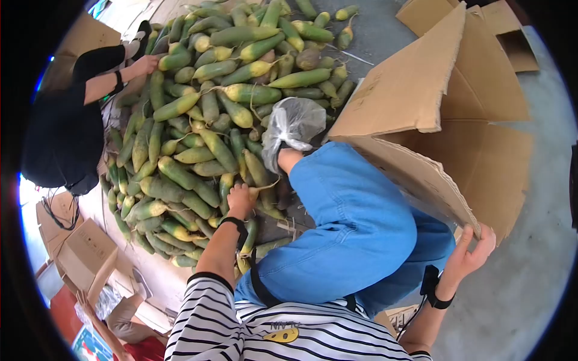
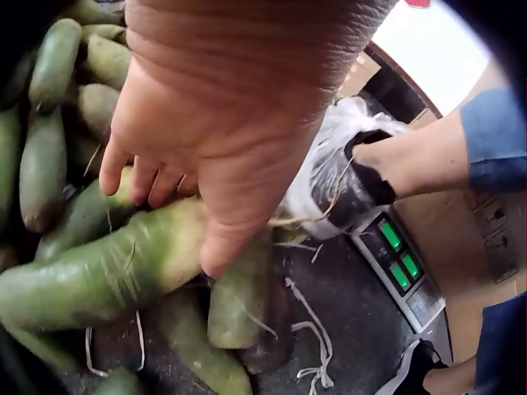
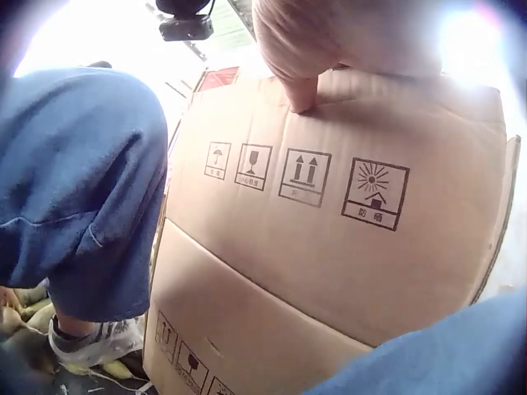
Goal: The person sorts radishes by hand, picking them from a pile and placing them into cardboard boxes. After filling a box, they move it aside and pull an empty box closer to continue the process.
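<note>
My left hand (image 1: 239,201) holds a green radish at its pale root end, at the near right side of a big heap of green radishes (image 1: 241,90). In the left wrist view the thumb presses one side of that curved radish (image 2: 90,263), and the fingers curl over the other side. A thin root trails from under the hand. With my right hand (image 1: 474,251) I grip the edge of a large open cardboard box (image 1: 391,84), thumb on one face of its flap. The right wrist view shows the box's printed side (image 3: 272,239).
Clear plastic wraps a foot (image 1: 295,123) between heap and box. A scale with green displays (image 2: 402,263) lies beside it. Another person's hand (image 1: 144,65) touches the heap at upper left. More cardboard boxes (image 1: 84,253) stand at lower left, near a third person's arm.
</note>
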{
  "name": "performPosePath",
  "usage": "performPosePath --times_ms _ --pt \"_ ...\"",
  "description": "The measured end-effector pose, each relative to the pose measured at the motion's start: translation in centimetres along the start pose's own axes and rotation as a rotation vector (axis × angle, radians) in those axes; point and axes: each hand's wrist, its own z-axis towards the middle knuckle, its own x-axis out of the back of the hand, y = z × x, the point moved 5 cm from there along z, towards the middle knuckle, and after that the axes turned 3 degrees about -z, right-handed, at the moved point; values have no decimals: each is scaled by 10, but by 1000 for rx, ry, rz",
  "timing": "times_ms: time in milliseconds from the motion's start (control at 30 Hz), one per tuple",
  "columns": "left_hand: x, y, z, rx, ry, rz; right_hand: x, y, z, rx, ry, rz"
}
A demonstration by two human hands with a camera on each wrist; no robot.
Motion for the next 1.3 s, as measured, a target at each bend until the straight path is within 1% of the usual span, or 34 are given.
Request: performPosePath --times_ms 133,200,233,300,333,433,467,500,567,600,633,700,733,767,800,833,867,900,967,1000,1033,1067,1100,1133,1167,1200,1233,1267,1300 --pt "13 2 -28 -66 2 55 2 0 0 56 -10 24" --pt "24 -1 -40 -87 128 0 3 -3 -1 94 7 27" --pt "24 -2 -38 -96 139 4 3 -2 -1 86 20 25" --pt "20 -9 -39 -38 75 -79 2 -2 -1 88 22 32" --pt "23 -7 -40 -74 88 -62 2 -3 0 94 42 18" --pt "30 -3 -45 -66 102 -51 3 -6 -1 110 59 23" --pt "28 -8 -45 -36 154 -171 4 -6 -1 110 61 23" --pt "32 -6 -49 -41 156 -169 4 -7 -1 116 53 26" --pt "53 -14 -64 -36 329 -401 5 -6 -3 103 51 33" --pt "66 -12 -73 -127 452 -389 4 -7 -3 113 68 27" --pt "81 -10 -79 -132 458 -376 5 -7 -3 123 82 21" --pt "118 -11 -92 -138 489 -633 4 -9 -3 124 101 33" --pt "145 -4 -102 -221 609 -790 4 -8 -2 125 107 38" --pt "175 5 -112 -216 647 -910 4 -7 -1 127 115 38" --pt "191 -1 -110 -271 709 -997 5 -7 -1 121 120 40" --pt "228 13 -124 -316 712 -1088 7 -7 -1 120 129 41" --pt "265 34 -141 -430 743 -1241 7 -7 -2 116 119 46" --pt "297 46 -155 -485 773 -1214 7 -8 -2 113 107 56" --pt "358 90 -190 -741 859 -1363 6 -10 -2 122 119 59" --pt "381 111 -203 -854 913 -1422 6 -9 -2 125 127 50" --pt "403 139 -217 -976 927 -1525 6 -9 -2 133 133 54" --pt "413 159 -219 -985 923 -1590 6 -9 -2 128 131 49" --pt "428 186 -223 -1011 868 -1601 7 -9 -2 124 129 46" --pt "435 217 -227 -1019 564 -1728 6 -8 -2 137 136 58" --pt "440 243 -224 -1075 640 -1654 5 -4 -4 135 127 44" --pt "440 270 -212 -1076 600 -1590 3 -3 -5 135 115 31" --pt "438 296 -207 -1224 753 -1517 2 -4 -6 153 118 50" --pt "431 313 -208 -1271 927 -1345 3 -5 -6 151 125 30" --pt "422 331 -200 -1272 802 -1296 3 -4 -7 146 130 7"
